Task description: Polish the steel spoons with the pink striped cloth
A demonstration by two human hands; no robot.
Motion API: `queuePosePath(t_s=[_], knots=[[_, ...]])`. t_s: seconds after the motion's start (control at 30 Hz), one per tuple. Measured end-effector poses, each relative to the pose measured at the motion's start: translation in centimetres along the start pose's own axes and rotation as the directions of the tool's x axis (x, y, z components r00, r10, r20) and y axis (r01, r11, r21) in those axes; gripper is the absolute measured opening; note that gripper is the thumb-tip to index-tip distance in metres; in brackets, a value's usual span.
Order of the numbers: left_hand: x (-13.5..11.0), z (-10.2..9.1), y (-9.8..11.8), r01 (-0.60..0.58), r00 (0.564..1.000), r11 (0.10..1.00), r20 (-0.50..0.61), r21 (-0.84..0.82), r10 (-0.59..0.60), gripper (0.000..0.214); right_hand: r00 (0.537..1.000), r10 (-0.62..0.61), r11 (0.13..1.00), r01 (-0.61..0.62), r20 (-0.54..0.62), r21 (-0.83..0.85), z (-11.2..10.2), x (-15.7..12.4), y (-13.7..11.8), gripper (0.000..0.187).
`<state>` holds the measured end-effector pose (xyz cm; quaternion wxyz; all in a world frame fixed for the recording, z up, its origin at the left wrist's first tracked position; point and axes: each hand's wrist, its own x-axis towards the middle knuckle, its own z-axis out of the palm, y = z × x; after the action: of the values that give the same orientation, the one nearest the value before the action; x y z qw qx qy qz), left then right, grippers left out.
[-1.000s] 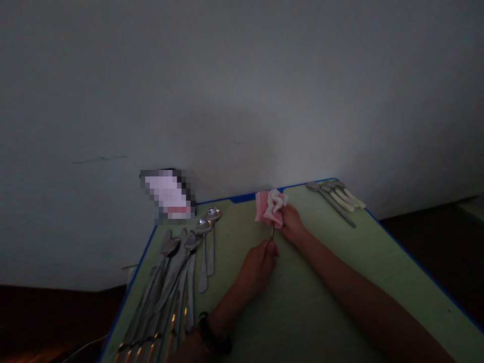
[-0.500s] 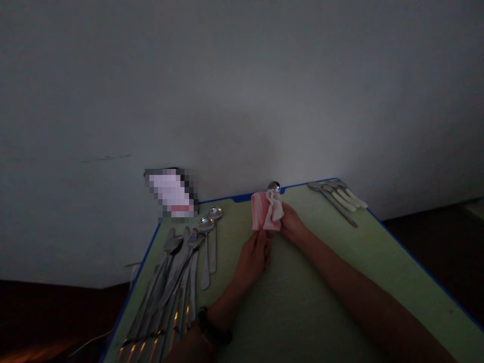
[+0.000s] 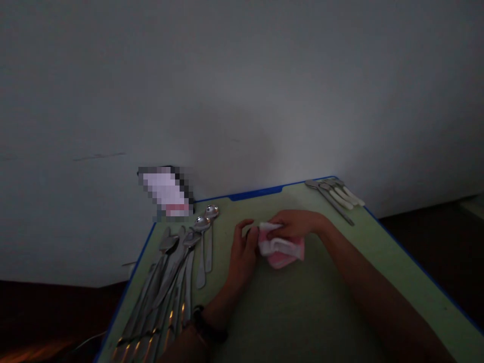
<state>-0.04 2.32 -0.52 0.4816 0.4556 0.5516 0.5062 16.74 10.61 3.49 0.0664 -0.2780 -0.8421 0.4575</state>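
A crumpled pink-and-white cloth lies low on the green table, gripped from above by my right hand. My left hand stands curled against the cloth's left edge. Its fingers hide whatever lies inside them, and a thin dark sliver shows by the fingertips. No spoon bowl shows at the cloth, so any spoon there is hidden. A dark beaded bracelet circles my left wrist.
Several long metal spoons and utensils lie in a row along the table's left side. A small group of white-handled spoons lies at the far right corner. A pixelated pink-and-white object stands beyond the far left corner, against a pale wall.
The cloth has dropped from upright to low on the table and shifted right. The spoon bowl above it no longer shows. My right hand now sits over the cloth.
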Motion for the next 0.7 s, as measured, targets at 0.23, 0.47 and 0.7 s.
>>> queuePosePath(t_s=[0.23, 0.47, 0.7], knots=[[0.0, -0.2, 0.5, -0.128, 0.987, 0.970, -0.068, 0.206, 0.145, 0.030, 0.991, 0.060, 0.995, -0.049, 0.119, -0.092, -0.7, 0.0, -0.2, 0.029], [0.2, -0.1, -0.2, -0.104, 0.986, 0.993, -0.141, -0.057, 0.095, 0.036, 0.975, 0.209, 0.978, -0.207, 0.082, -0.029, -4.3, -4.1, 0.9, 0.037], [0.2, -0.1, -0.2, -0.040, 0.991, 0.984, -0.132, -0.173, 0.017, 0.036, 0.954, 0.284, 0.958, -0.279, 0.090, -0.068, -4.6, -4.7, 1.2, 0.042]])
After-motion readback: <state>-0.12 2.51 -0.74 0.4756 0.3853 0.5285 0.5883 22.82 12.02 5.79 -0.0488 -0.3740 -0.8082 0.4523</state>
